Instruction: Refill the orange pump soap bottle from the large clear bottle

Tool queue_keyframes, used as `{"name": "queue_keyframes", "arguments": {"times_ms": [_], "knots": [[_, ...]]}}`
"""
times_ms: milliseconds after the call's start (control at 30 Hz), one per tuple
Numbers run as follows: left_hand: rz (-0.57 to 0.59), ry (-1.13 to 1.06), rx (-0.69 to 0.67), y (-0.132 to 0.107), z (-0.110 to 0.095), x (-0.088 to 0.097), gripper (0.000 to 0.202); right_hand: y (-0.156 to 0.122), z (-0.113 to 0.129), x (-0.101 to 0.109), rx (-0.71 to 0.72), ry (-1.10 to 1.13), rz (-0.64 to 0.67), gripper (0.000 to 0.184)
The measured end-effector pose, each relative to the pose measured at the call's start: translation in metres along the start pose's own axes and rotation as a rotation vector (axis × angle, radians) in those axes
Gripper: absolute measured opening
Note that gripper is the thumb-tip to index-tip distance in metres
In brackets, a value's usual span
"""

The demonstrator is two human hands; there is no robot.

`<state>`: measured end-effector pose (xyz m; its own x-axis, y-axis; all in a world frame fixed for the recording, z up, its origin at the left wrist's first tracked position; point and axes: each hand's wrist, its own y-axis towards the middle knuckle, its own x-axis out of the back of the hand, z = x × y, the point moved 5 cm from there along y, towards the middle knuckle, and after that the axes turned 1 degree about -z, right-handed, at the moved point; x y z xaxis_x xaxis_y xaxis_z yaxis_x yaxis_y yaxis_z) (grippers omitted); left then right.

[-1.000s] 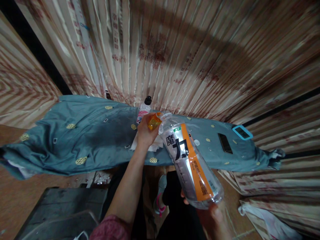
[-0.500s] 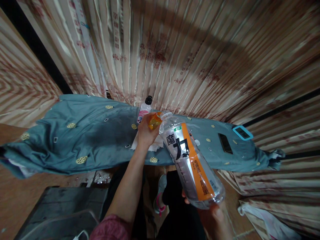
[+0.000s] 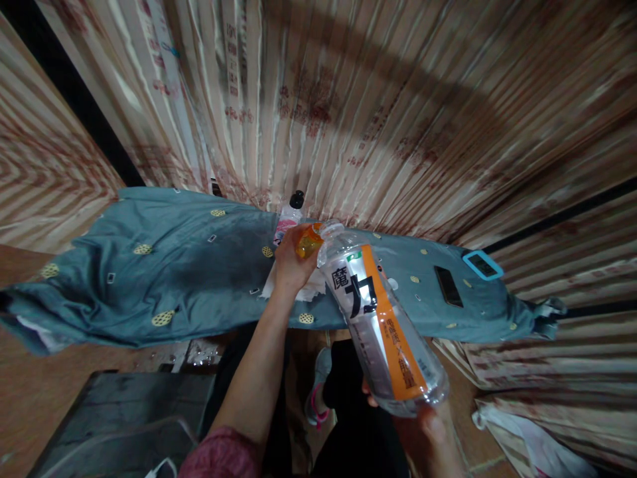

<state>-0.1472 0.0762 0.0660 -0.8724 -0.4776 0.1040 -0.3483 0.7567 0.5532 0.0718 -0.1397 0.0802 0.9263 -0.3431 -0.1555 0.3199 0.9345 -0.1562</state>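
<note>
My right hand (image 3: 425, 428) is closed around the base of a large clear plastic drink bottle (image 3: 373, 318) with a silver and orange label. The bottle tilts, its neck pointing up and left. At its mouth, my left hand (image 3: 291, 259) is closed on a small see-through amber container (image 3: 309, 244) with an orange top part; its exact kind is unclear. Container and bottle neck appear to touch. Behind my left hand is a small clear bottle (image 3: 287, 222) with a pink label and a black cap. White tissue (image 3: 313, 287) lies under the left hand.
A blue-green cloth with yellow pineapples covers the narrow table (image 3: 219, 265). Towards its right end lie a dark phone (image 3: 448, 286) and a blue-framed device (image 3: 482, 265). Curtains (image 3: 318, 119) hang behind. A dark stool-like surface (image 3: 134, 418) stands at lower left.
</note>
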Motion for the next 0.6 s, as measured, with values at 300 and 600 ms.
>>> {"name": "queue_keyframes", "arguments": {"times_ms": [300, 600], "knots": [[0.000, -0.012, 0.024, -0.0004, 0.0007, -0.0001, 0.038, 0.0013, 0.0027, -0.0015, 0.020, -0.030, 0.013, 0.068], [-0.001, -0.026, 0.032, 0.0000, 0.0004, -0.0009, 0.040, -0.0002, 0.0031, -0.0003, -0.018, 0.019, -0.051, 0.077]]}}
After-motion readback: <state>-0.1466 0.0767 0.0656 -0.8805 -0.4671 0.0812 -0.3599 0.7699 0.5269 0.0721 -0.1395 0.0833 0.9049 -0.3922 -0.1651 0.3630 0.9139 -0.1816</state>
